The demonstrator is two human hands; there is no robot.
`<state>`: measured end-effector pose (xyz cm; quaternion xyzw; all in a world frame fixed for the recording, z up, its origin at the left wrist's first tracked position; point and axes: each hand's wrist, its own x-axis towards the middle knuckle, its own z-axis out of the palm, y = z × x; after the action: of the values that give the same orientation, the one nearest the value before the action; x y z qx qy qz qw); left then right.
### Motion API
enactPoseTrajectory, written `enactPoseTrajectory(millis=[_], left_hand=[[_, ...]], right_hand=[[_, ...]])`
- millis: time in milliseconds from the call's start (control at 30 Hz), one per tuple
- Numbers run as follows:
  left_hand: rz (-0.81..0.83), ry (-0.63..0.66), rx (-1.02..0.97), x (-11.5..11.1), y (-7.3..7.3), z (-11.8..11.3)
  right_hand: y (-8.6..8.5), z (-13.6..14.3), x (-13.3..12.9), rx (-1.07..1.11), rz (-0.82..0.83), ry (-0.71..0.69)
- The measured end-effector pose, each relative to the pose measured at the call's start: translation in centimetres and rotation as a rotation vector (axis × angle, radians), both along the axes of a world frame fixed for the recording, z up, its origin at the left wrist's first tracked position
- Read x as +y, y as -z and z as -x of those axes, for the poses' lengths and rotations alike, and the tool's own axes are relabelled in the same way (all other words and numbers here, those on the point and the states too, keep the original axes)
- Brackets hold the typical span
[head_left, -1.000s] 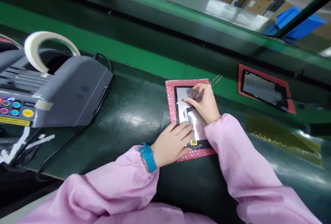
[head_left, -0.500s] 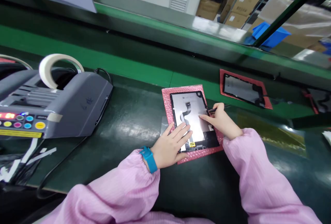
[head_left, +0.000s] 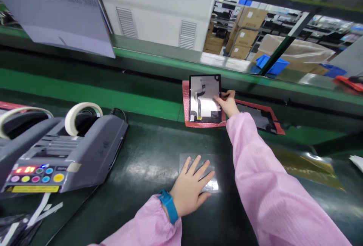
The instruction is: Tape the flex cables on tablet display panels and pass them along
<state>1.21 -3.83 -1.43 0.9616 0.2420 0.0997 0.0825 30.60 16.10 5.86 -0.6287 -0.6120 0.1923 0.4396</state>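
Observation:
My right hand (head_left: 227, 103) reaches out to the far side of the bench and grips the right edge of a tablet screen (head_left: 210, 104), its thumb on the silvery back. A dark ribbon cable and a yellow tab show on that back. Pink bubble wrap (head_left: 186, 104) lies under the screen, on the green strip. Nearer to me, my left hand (head_left: 193, 187) is spread flat, palm down, over a clear plastic sheet (head_left: 211, 162) on the dark mat. A blue band circles the left wrist.
At left stands a grey tape dispenser (head_left: 93, 155) with a roll of tape (head_left: 72, 119) and a cable. Another screen (head_left: 256, 117) on red wrap lies right of my right hand. A yellowish film (head_left: 314, 168) lies at right. A green ledge (head_left: 159, 58) runs along the back.
My right hand has carried the screen and its pink wrap away from me to the green strip. My left hand has come off the screen, uncovering the clear sheet. The camera view has tilted up.

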Motion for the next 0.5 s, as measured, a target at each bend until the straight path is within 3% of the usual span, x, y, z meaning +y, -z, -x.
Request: enactPoseTrajectory(millis=[67,167,500], left_hand=[[0.018,0.006,-0.010,0.1,-0.1,0.2],[0.025,0.007,-0.030,0.1,-0.3,0.3],[0.000,0.007,-0.047,0.3,-0.2,0.2]], right_hand=[[0.5,-1.5,0.1,-0.087,0.059,0.100],[1.4,-4.5,-2.4,-0.245,0.159,0.200],[2.8,-13.8,-17.8,-0.731,0.243,0.174]])
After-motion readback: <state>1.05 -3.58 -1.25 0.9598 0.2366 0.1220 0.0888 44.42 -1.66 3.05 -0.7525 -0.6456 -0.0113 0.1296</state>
